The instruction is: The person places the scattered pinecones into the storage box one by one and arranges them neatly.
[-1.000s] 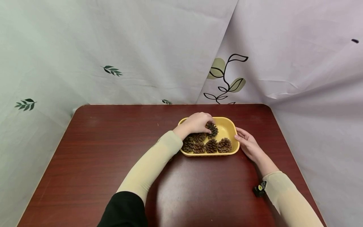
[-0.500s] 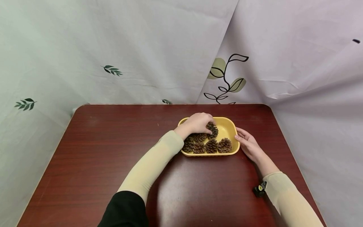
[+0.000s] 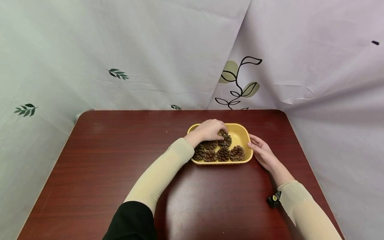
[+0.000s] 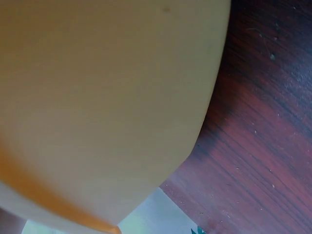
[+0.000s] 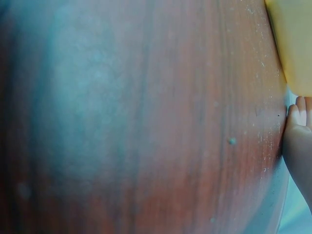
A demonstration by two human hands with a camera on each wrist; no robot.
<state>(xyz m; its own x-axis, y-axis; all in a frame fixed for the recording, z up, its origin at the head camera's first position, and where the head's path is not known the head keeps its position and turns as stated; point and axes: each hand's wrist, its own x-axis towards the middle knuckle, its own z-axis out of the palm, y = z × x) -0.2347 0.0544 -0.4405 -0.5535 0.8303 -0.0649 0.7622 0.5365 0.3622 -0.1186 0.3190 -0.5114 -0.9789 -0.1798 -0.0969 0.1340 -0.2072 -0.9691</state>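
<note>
A yellow rectangular tray point(image 3: 240, 133) holds several brown pine cones, some in a row along its near side. My left hand point(image 3: 208, 129) reaches over the tray's far left part. Its thumb and fingers pinch a pine cone point(image 3: 225, 141) behind the near row, close to the pine cone point(image 3: 223, 154) in front of it. Part of the held cone is hidden by the fingers. At the tray's right end, my right hand point(image 3: 262, 151) grips the rim, thumb on top and fingers along the outer wall. In the right wrist view, fingers point(image 5: 302, 109) show beside the tray's corner.
The tray stands toward the back right of a dark red wooden table point(image 3: 120, 150). A pale curtain point(image 3: 150, 50) with leaf prints hangs behind and around it. A small black device point(image 3: 273, 200) sits at the right sleeve's cuff. The tray's wall point(image 4: 112, 97) fills much of the left wrist view.
The pine cone in my left hand has come slightly nearer, toward the front row, and tilted a little. My right hand keeps its place at the tray's end.
</note>
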